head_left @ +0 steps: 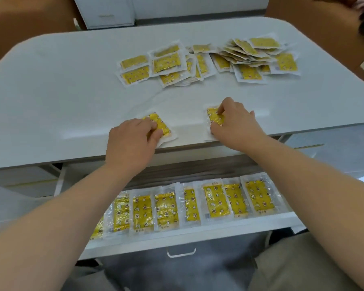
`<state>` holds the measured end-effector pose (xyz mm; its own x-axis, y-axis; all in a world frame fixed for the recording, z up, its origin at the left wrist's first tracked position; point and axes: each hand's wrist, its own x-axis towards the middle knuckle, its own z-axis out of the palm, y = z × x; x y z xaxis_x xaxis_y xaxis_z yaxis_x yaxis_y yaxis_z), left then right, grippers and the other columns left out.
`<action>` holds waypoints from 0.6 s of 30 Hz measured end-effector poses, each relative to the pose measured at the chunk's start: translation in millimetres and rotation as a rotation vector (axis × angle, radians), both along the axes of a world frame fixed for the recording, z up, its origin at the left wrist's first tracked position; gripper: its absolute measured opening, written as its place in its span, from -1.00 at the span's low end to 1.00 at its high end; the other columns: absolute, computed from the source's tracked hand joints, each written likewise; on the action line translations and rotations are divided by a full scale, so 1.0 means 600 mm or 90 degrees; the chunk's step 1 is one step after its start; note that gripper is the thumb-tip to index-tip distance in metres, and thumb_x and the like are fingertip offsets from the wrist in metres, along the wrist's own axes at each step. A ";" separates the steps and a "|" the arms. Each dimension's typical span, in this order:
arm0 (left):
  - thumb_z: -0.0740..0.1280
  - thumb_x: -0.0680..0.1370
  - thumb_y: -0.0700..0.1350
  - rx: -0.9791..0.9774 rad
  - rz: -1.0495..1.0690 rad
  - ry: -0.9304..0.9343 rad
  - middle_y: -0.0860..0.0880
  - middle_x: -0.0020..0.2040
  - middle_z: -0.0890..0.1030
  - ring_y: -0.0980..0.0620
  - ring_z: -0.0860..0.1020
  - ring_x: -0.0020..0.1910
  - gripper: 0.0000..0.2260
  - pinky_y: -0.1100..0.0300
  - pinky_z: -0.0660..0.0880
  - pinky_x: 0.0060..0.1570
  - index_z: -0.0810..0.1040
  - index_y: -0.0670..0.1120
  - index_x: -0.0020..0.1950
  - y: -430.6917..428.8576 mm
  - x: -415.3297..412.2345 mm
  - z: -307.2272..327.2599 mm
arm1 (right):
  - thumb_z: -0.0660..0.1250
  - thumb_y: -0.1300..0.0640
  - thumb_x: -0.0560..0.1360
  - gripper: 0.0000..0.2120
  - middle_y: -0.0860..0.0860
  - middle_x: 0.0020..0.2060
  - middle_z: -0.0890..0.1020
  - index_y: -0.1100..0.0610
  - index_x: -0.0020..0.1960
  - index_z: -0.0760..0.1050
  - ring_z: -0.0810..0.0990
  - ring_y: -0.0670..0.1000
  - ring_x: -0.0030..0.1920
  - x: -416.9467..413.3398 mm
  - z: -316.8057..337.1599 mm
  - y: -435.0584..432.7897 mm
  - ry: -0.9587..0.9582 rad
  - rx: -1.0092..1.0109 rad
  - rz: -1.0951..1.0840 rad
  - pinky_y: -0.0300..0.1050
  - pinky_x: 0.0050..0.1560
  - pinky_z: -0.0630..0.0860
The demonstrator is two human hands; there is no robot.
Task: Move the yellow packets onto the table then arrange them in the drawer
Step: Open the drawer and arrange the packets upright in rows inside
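Left hand [130, 137] fingers pinch one yellow packet [159, 124] at the worktop [61, 97] front edge; right hand [235, 124] fingers pinch another packet [213, 117]. A row of packets [189, 204] fills the open drawer [177, 240]; a loose pile [208, 59] lies farther back.

Prob. office-type rm: white desk [51, 91] w/ pull-out drawer [198, 233], white cabinet [105, 11] by far wall.

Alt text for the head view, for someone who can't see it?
At the white table's near edge, the left hand grips one yellow packet and the right hand a second packet. Below, the open drawer holds a row of packets; a loose pile lies farther back.
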<state>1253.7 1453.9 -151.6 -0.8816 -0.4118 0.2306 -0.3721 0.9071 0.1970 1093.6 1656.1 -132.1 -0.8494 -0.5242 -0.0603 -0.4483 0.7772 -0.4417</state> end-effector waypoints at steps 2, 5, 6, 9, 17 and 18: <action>0.20 0.65 0.17 0.030 -0.006 0.007 0.01 0.08 0.63 -0.11 0.53 0.09 -0.70 -0.03 0.47 0.07 0.60 0.02 0.17 0.013 0.016 0.000 | 0.35 0.07 0.48 -0.50 0.08 0.24 0.46 0.01 0.39 0.31 0.44 0.17 0.25 0.008 0.012 -0.001 -0.034 -0.020 -0.018 0.22 0.42 0.26; 0.25 0.61 0.19 0.077 0.006 -0.028 0.02 0.17 0.57 -0.11 0.47 0.19 -0.69 -0.04 0.42 0.14 0.58 0.05 0.21 0.032 0.013 0.012 | 0.40 0.09 0.47 -0.25 0.13 0.42 0.33 -0.04 0.58 0.16 0.41 0.21 0.38 0.008 0.025 -0.007 -0.079 -0.018 -0.038 0.24 0.48 0.27; 0.26 0.60 0.20 0.085 0.007 -0.039 0.03 0.20 0.55 -0.10 0.45 0.21 -0.69 -0.04 0.41 0.16 0.56 0.06 0.23 0.035 0.010 0.017 | 0.42 0.08 0.47 -0.19 0.14 0.46 0.27 -0.04 0.61 0.11 0.39 0.22 0.40 0.008 0.027 -0.007 -0.090 -0.011 -0.038 0.21 0.47 0.30; 0.30 0.57 0.21 0.124 0.011 -0.071 0.02 0.30 0.50 -0.10 0.42 0.30 -0.59 -0.05 0.39 0.26 0.48 0.04 0.35 0.031 0.003 0.025 | 0.47 0.05 0.46 -0.12 0.14 0.48 0.17 0.00 0.64 0.06 0.31 0.22 0.45 0.003 0.033 -0.004 -0.086 0.039 -0.033 0.07 0.38 0.40; 0.46 0.45 0.24 0.222 0.058 -0.118 -0.07 0.49 0.38 -0.15 0.31 0.47 -0.19 -0.09 0.31 0.42 0.23 0.00 0.59 0.024 -0.011 0.047 | 0.66 -0.07 0.30 -0.19 0.08 0.29 0.34 0.00 0.41 0.31 0.48 0.10 0.09 -0.005 0.051 0.013 -0.165 0.011 -0.104 -0.06 -0.08 0.48; 0.49 0.42 0.23 0.220 0.065 -0.112 -0.08 0.47 0.39 -0.14 0.33 0.46 -0.17 -0.06 0.31 0.40 0.24 0.00 0.59 0.025 -0.012 0.049 | 0.67 -0.06 0.29 -0.19 0.07 0.25 0.39 0.01 0.38 0.31 0.50 0.10 0.09 -0.007 0.054 0.016 -0.162 0.001 -0.097 -0.06 -0.10 0.48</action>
